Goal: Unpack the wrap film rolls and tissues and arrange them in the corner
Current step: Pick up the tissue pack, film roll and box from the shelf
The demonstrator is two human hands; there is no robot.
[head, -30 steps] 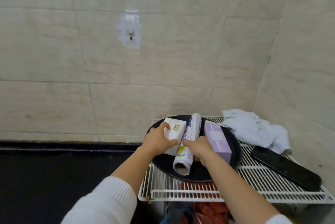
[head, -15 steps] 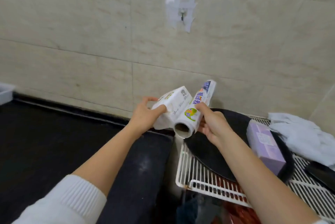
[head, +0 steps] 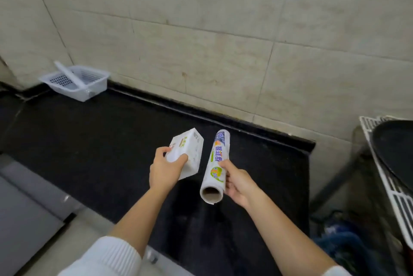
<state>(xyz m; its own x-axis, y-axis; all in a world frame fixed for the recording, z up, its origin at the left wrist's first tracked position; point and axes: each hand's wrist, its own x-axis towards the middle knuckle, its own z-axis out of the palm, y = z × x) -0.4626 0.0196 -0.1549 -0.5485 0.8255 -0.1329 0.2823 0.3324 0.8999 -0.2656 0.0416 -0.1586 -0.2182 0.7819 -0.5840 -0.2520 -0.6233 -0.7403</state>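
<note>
My left hand [head: 165, 169] grips a white tissue pack [head: 188, 153] with a green and yellow label, held tilted above the black countertop [head: 93, 141]. My right hand [head: 240, 183] holds a wrap film roll [head: 216, 165] by its side, with the open cardboard core facing me and the far end pointing toward the wall. The two items hang side by side, a small gap between them, over the middle of the counter.
A white perforated plastic basket [head: 74, 81] sits in the far left corner against the tiled wall. At the right edge a white wire rack [head: 388, 186] carries a black round tray [head: 393, 150]. Cloth and bags lie below the rack.
Both hands lifted the tissue pack and the roll off the black tray and carried them left over the counter. The view swung left; the basket is now visible and the purple pack is out of view.
</note>
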